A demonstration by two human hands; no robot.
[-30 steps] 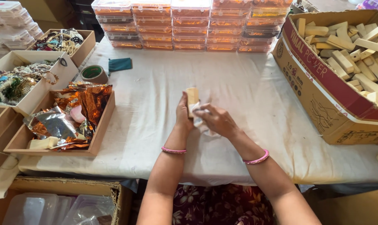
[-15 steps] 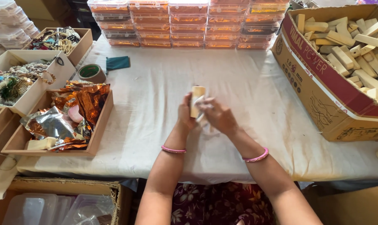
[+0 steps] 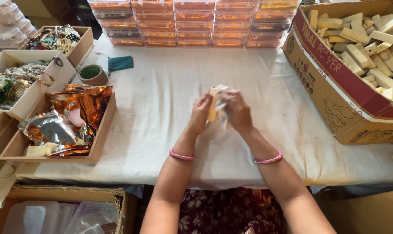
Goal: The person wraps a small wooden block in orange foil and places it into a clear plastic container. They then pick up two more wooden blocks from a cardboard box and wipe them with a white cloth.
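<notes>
- The left hand (image 3: pixel 201 113) is pinching a pale block (image 3: pixel 213 106) upright, fingers closed on its near side, lifted above the middle of the counter (image 3: pixel 162 104) so both hands can get round it.
- The right hand (image 3: pixel 236 110) is closing on the block's far side, its fingers also working a bit of clear wrap (image 3: pixel 221 90) that is blurred at the block's top; how tightly it grips, I cannot tell.
- A big carton (image 3: pixel 335 82) of like blocks is sitting to the right, within easy reach.
- A tray (image 3: pixel 102 130) of crumpled orange and silver foil is lying to the left, with a tape roll (image 3: pixel 92 74) behind it.
- Stacked orange-filled boxes (image 3: pixel 192 21) are lining the far edge, out of the way of the working space.
</notes>
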